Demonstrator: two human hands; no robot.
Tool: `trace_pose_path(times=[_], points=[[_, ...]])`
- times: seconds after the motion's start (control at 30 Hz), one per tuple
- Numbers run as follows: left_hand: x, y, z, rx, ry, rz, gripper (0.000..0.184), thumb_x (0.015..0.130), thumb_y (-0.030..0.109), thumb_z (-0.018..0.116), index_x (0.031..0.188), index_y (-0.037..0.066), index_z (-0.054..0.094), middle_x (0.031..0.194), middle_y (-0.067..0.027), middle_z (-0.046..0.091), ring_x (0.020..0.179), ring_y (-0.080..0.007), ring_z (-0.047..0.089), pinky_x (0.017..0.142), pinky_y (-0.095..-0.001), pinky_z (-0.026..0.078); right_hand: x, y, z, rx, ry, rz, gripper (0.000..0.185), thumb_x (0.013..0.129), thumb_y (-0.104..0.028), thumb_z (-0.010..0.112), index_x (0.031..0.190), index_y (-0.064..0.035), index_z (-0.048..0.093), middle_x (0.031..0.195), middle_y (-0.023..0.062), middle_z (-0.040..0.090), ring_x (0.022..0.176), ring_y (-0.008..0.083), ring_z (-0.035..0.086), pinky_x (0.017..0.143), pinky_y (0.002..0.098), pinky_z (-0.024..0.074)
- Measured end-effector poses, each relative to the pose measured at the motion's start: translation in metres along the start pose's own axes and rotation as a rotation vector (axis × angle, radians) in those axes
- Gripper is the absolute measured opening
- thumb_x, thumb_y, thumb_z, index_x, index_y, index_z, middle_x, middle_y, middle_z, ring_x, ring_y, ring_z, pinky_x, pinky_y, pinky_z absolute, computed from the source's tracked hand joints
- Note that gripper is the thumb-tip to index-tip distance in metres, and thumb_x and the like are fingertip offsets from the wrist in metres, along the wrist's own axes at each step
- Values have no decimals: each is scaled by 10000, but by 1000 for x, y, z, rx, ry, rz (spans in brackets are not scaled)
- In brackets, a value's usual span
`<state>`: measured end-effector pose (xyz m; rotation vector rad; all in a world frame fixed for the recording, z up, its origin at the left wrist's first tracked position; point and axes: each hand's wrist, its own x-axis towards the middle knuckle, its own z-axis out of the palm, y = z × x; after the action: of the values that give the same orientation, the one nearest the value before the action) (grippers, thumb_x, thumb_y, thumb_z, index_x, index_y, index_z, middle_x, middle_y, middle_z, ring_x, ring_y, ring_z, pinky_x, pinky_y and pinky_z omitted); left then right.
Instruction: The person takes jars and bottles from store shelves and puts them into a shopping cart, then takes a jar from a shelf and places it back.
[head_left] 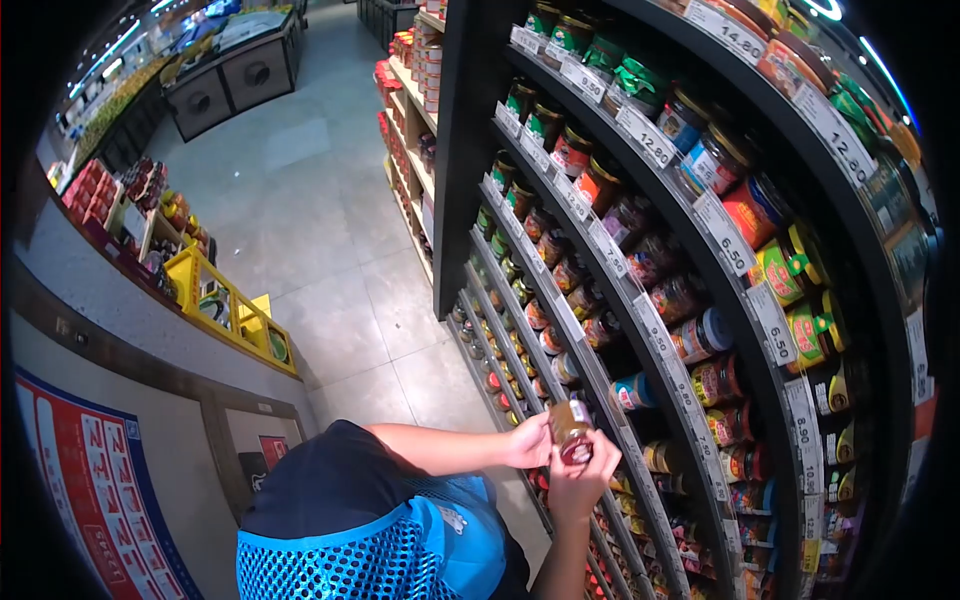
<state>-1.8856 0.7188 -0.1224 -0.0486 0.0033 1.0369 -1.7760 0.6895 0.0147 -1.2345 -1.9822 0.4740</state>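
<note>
A small jar with brownish contents and a label is held between my two hands in front of the shelves. My left hand grips it from the left side, fingers against the glass. From the lower right, my right hand has its fingers closed around the jar's reddish-brown end. The jar is tilted, and its label is too small to read. Just beyond it, rows of similar jars stand on the shelf, with a blue-labelled jar close by.
Tall dark shelving with price tags and several rows of jars fills the right side. A grey tiled aisle floor runs along the left. A yellow rack and a counter with a red-and-blue poster stand at the left.
</note>
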Motion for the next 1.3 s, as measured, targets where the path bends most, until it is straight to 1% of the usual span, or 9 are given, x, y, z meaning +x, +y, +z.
trace_pose_path(times=[0.23, 0.5, 0.6, 0.67, 0.73, 0.8, 1.1, 1.23, 1.3], points=[[-14, -87, 12, 254, -38, -441, 557, 1012, 486, 386, 1295, 29, 533, 1250, -117, 620, 1153, -230, 602, 1020, -386, 459, -109, 24, -83, 65, 36, 0, 592, 663, -67, 844, 1168, -6, 541, 1004, 150, 577, 925, 328, 585, 809, 412, 492], [-8, -261, -22, 513, 60, -1209, 545, 1034, 482, 299, 1323, 74, 518, 1282, -110, 604, 1165, -249, 591, 993, -412, 460, -285, 20, -183, -103, 448, 574, 578, 671, -258, 861, 1149, -69, 597, 950, 114, 574, 835, 283, 626, 725, 378, 516], [-18, -323, 0, 801, -82, -1462, 520, 1022, 491, 357, 1294, 84, 533, 1145, -83, 651, 941, -207, 658, 775, -328, 543, -356, 1, -202, -124, 651, 703, 575, 674, -259, 853, 1148, -50, 602, 948, 136, 583, 828, 296, 616, 737, 361, 512], [-29, -365, 23, 1018, -717, -1499, 426, 1047, 363, 367, 1341, 75, 480, 1220, -66, 609, 1014, -165, 624, 832, -300, 504, -406, -16, -214, -162, 793, 780, 540, 672, -209, 840, 1128, -32, 612, 951, 141, 598, 827, 296, 614, 746, 346, 513], [-42, -400, -5, 1039, -596, -1853, 422, 1040, 350, 391, 1340, 68, 481, 1260, -65, 589, 1062, -148, 602, 881, -316, 476, -459, -29, -216, -263, 1015, 857, 512, 675, -191, 835, 1110, -40, 611, 931, 130, 599, 836, 293, 609, 750, 353, 509], [-71, -437, -18, 1143, -895, -1957, 443, 1042, 378, 384, 1328, 64, 507, 1278, -61, 585, 1111, -158, 575, 940, -327, 440, -515, -39, -226, -420, 1198, 948, 474, 684, -162, 824, 1088, -45, 606, 929, 124, 597, 849, 285, 601, 765, 355, 503], [-211, -541, -69, 1095, -1567, -2071, 418, 1020, 321, 495, 1289, 3, 520, 1217, -121, 586, 1120, -230, 569, 975, -343, 441, -763, 39, -239, -1008, 2094, 1475, 509, 760, -147, 801, 1169, 21, 547, 1095, 171, 553, 1042, 325, 555, 938, 404, 447], [-222, -578, -84, 1208, -1969, -1717, 361, 997, 269, 515, 1247, 8, 530, 1189, -197, 575, 1110, -351, 565, 954, -407, 456, -880, 95, -206, -1000, 2257, 1679, 601, 754, -210, 805, 1238, 1, 518, 1167, 206, 509, 1070, 373, 556, 934, 447, 463], [-218, -594, -96, 1342, -1934, -1682, 361, 996, 265, 515, 1242, 1, 527, 1188, -198, 576, 1112, -354, 566, 950, -416, 458, -914, 116, -192, -887, 2195, 1834, 589, 753, -220, 803, 1224, 8, 533, 1149, 219, 533, 1071, 375, 565, 933, 440, 467]])
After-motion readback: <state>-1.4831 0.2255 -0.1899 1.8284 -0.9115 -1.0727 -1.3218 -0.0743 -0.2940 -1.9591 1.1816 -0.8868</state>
